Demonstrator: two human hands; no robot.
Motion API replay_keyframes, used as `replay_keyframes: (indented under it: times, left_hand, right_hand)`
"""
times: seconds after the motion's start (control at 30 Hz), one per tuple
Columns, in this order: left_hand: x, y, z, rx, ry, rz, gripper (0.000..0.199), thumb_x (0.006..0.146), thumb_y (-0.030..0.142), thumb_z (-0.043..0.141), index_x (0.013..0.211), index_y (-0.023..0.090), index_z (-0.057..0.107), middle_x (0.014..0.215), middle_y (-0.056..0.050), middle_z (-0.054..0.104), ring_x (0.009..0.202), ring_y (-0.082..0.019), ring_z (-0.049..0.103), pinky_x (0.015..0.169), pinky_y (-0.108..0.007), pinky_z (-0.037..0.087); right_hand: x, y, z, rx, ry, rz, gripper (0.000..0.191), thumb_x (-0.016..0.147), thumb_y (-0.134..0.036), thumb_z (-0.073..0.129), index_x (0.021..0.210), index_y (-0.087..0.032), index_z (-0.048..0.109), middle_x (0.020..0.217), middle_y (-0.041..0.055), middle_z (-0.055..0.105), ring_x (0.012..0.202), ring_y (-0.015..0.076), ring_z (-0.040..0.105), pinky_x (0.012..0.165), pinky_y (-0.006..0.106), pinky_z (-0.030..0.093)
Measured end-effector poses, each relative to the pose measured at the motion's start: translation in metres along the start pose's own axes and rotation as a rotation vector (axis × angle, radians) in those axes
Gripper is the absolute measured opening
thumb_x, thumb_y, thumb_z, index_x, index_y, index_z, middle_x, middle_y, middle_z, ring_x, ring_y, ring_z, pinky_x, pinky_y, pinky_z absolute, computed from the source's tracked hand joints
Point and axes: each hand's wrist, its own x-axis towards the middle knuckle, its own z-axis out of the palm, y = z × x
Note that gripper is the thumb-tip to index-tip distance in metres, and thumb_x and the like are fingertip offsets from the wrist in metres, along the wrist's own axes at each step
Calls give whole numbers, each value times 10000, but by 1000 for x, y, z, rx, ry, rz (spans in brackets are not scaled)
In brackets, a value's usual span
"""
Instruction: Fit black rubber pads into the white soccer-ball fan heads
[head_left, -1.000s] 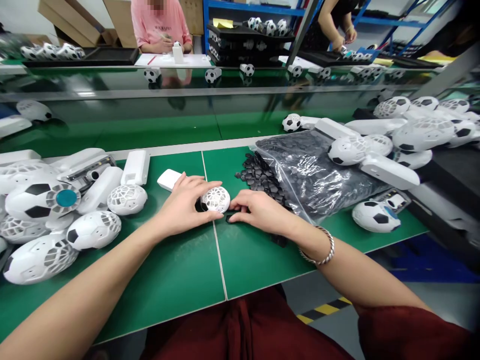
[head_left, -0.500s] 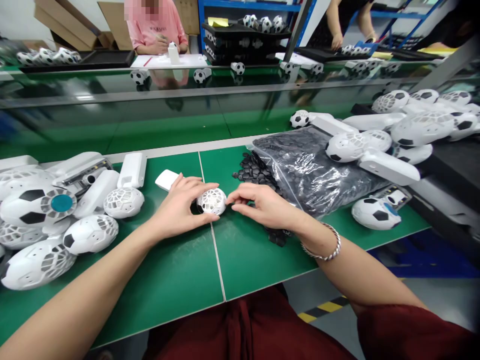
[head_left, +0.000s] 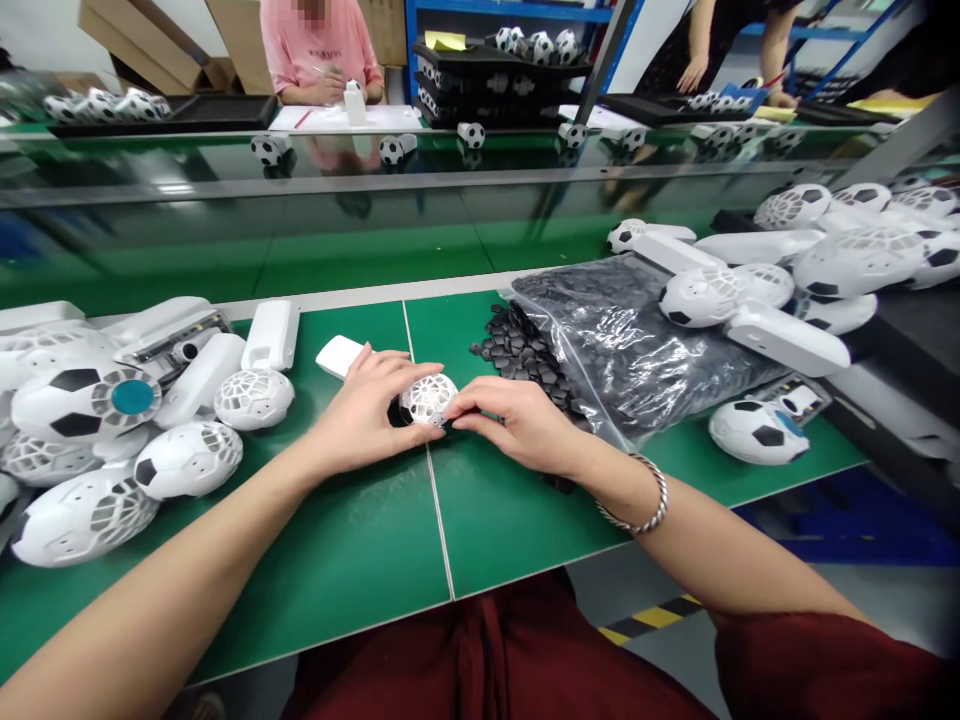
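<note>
Between its thumb and fingers, my left hand (head_left: 375, 408) holds a white soccer-ball-shaped part (head_left: 430, 399) with a lattice face. A white handle-like piece (head_left: 339, 356) sticks out behind that hand. My right hand (head_left: 514, 420) is pinched against the ball's right side; whatever its fingertips hold is too small to make out. Just beyond the right hand lies a pile of small black pieces (head_left: 525, 350), spilling from a clear plastic bag (head_left: 622, 330) full of them.
Many white ball-shaped units (head_left: 86, 405) are heaped at the left, and more (head_left: 855, 262) at the right. One unit (head_left: 759, 432) lies near the right front edge. Beyond the green table (head_left: 360, 560), soccer-ball units stand on a conveyor (head_left: 300, 170); two people work behind it.
My right hand has moved left, and its fingertips now meet the ball. The whole view has shifted slightly. Across the conveyor, the person at the right has moved their hands apart.
</note>
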Motion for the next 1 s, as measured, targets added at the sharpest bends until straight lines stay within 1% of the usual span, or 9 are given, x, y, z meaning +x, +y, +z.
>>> replay_keyframes:
  times: [0.17, 0.27, 0.43, 0.53, 0.67, 0.77, 0.83, 0.9, 1.0]
  left_hand:
    - [0, 0, 0, -8, -10, 6, 721, 644, 612, 618, 1231, 216, 484, 1162, -85, 564, 1158, -273, 417, 1055, -534, 117]
    - [0, -1, 2, -9, 12, -1, 709, 650, 618, 604, 1227, 222, 488, 1159, -74, 571, 1172, -277, 407, 1059, -532, 103]
    - [0, -2, 5, -12, 29, -21, 622, 671, 537, 610, 1209, 246, 496, 1161, -48, 581, 1172, -282, 411, 1059, -535, 106]
    - [2, 2, 6, -22, 54, -68, 605, 651, 528, 630, 1174, 242, 525, 1110, -51, 590, 1129, -278, 445, 1055, -535, 126]
    - [3, 7, 5, -35, 86, -107, 521, 654, 477, 652, 1110, 241, 565, 1006, -37, 601, 1027, -243, 494, 1035, -514, 175]
    - [2, 8, 3, -47, 69, -65, 494, 670, 454, 645, 1108, 242, 555, 1004, -34, 602, 1018, -238, 494, 1032, -510, 177]
    - [0, 8, 3, -56, 19, -7, 541, 665, 480, 644, 1135, 240, 528, 1066, -49, 587, 1067, -254, 471, 1044, -525, 143]
    - [-1, 7, 2, -51, -11, 29, 598, 640, 535, 649, 1142, 238, 517, 1105, -62, 578, 1114, -277, 442, 1050, -543, 112]
    - [-3, 7, 2, -45, -18, 27, 596, 649, 552, 641, 1141, 238, 523, 1135, -69, 581, 1169, -301, 402, 1052, -560, 99]
  right_hand:
    - [2, -1, 9, 62, 46, 55, 68, 816, -141, 555, 793, -172, 611, 803, 25, 600, 797, 125, 566, 757, 272, 466]
    - [4, 1, 13, 109, 103, 86, 21, 776, -156, 609, 772, -168, 625, 873, 39, 527, 880, 138, 535, 836, 315, 450]
    - [8, 2, 13, 173, 98, 159, 45, 727, -151, 649, 718, -176, 613, 1035, 47, 505, 1053, 172, 489, 973, 396, 363]
    - [9, 0, 13, 230, 103, 225, 67, 719, -123, 634, 708, -167, 585, 1086, 57, 506, 1065, 169, 493, 904, 354, 425]
    - [9, 1, 15, 271, 124, 277, 120, 705, -128, 634, 756, -168, 533, 1068, 70, 518, 1010, 167, 514, 669, 246, 487]
    - [14, 14, 9, 279, 121, 272, 151, 718, -195, 644, 797, -166, 520, 977, 58, 567, 916, 154, 553, 641, 240, 481]
    - [19, 27, -2, 179, 150, 296, 125, 753, -229, 621, 826, -155, 551, 894, 42, 596, 822, 134, 571, 698, 265, 477]
    - [26, 39, -14, -81, 173, 334, 88, 789, -214, 588, 844, -148, 603, 863, 46, 611, 787, 133, 567, 765, 293, 455]
    - [34, 52, -22, -528, 16, 325, 106, 808, -169, 571, 868, -150, 656, 898, 79, 623, 853, 174, 550, 803, 309, 419]
